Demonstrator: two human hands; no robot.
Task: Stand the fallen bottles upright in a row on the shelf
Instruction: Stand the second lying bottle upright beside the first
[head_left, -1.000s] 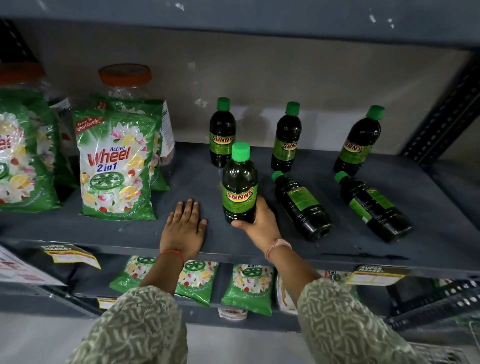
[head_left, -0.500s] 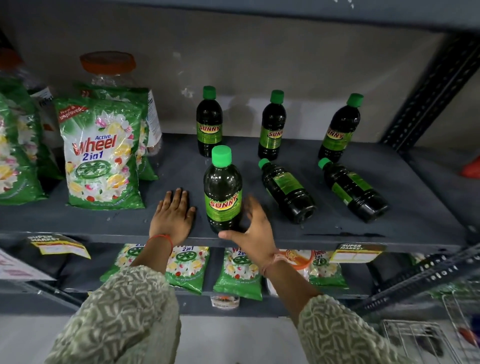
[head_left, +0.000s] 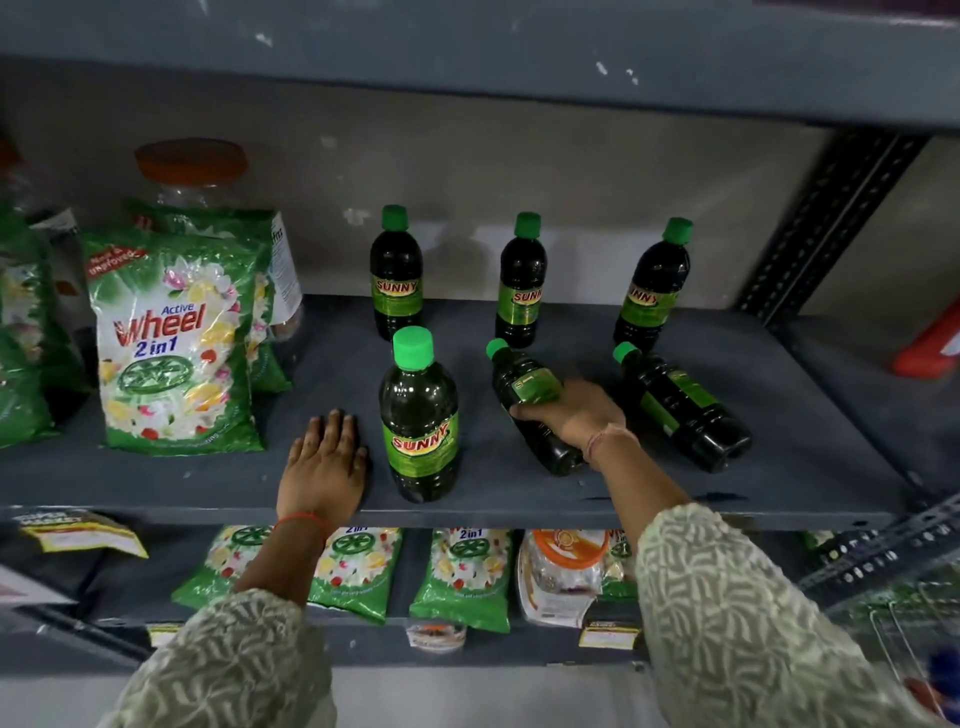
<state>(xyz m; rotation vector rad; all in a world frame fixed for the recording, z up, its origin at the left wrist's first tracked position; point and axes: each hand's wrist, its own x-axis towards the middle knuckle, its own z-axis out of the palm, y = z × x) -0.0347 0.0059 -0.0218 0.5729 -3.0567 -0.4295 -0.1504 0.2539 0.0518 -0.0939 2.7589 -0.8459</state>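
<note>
Head view, right hand (head_left: 574, 415) fingers clamped on fallen SUNNY bottle (head_left: 524, 387), left hand (head_left: 324, 465) fingers together, flat on shelf (head_left: 779, 415)

Matt grey painted metal shelf (head_left: 519, 512), chipped in spots. Glossy dark plastic bottles (head_left: 418, 426) with smooth green caps (head_left: 412, 347), shiny labels. Crinkly glossy plastic detergent bags (head_left: 171, 343). Patterned cloth sleeves (head_left: 727, 613).

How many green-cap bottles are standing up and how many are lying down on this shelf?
Standing bottles: 4
Lying bottles: 2
Total: 6
</note>
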